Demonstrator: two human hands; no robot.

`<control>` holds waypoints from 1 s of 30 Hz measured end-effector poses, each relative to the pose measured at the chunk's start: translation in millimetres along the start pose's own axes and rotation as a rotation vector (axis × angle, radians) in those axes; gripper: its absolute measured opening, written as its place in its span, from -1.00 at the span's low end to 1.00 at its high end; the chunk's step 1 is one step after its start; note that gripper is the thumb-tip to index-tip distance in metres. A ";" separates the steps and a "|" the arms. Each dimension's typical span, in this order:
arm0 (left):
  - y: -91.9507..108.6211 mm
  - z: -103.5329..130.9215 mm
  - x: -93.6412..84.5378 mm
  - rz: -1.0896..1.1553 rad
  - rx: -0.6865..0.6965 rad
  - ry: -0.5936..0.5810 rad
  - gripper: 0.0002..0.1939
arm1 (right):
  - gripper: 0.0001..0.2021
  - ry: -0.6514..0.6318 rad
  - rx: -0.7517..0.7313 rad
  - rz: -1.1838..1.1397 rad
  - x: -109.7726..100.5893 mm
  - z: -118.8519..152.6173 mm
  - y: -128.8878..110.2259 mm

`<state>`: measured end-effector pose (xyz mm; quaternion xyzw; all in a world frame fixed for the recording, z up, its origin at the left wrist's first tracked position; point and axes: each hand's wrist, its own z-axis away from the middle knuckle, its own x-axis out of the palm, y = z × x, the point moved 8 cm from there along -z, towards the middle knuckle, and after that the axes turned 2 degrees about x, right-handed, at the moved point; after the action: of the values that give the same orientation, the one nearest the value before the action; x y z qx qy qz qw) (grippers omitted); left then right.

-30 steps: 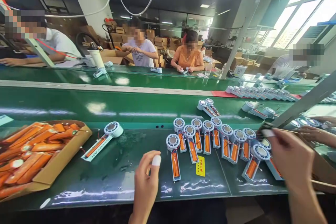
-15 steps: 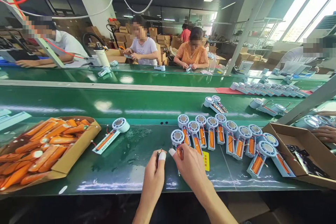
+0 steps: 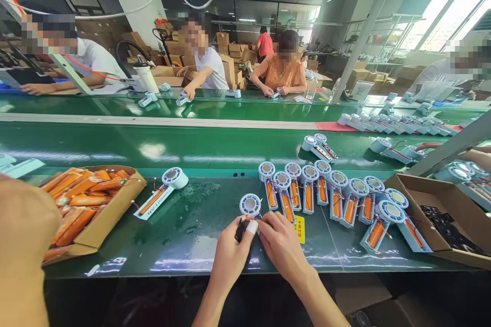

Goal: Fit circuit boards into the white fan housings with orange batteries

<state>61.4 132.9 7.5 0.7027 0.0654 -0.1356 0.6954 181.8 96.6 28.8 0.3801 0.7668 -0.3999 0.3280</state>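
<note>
A: In the head view, where's the piece being worked on?

B: The small black part (image 3: 241, 229) is in the left hand (image 3: 230, 253), clamped between the fingers, with the white-capped thumb (image 3: 252, 226) on its right side. The nearest fan unit (image 3: 250, 205) lies on the tabletop (image 3: 184, 235) just beyond the fingertips, its round head showing and its handle hidden by the hands.

A: And the right hand (image 3: 286, 248)?

B: Its fingers are bunched close by the left thumb. I can't tell whether they are closed on a wire or only resting there.

A: How would you handle this well?

B: I'd pinch the black part by its edges, lightly, so it doesn't twist. The wires on these units look thin, so I'd guide one near its end with the right fingertips and never tug against the joint. A hard pull could work it loose.

A: Anything crowding the work?

B: The row of fan units (image 3: 308, 198) and the yellow card (image 3: 300, 232) are near the right hand. I'd make small moves, wrists low, so no knuckle catches a neighbouring lead.
</note>
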 end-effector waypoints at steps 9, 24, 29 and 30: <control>-30.2 10.6 -8.0 0.015 -0.129 0.082 -0.45 | -0.75 -0.030 0.160 -0.092 -19.9 10.7 26.4; -47.5 30.9 11.3 0.444 -0.398 -0.041 -0.40 | -0.80 -0.148 0.002 -0.230 2.8 2.2 -9.4; -46.1 39.8 8.6 0.488 -0.406 0.016 -0.46 | -0.77 -0.069 0.056 -0.313 3.1 8.3 -1.7; -45.9 41.0 6.8 0.485 -0.392 0.025 -0.46 | -0.77 -0.061 0.068 -0.311 3.6 8.9 -1.0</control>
<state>51.0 92.6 -38.3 0.5520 -0.0706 0.0581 0.8288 181.0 89.6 22.1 0.2555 0.7921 -0.4829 0.2721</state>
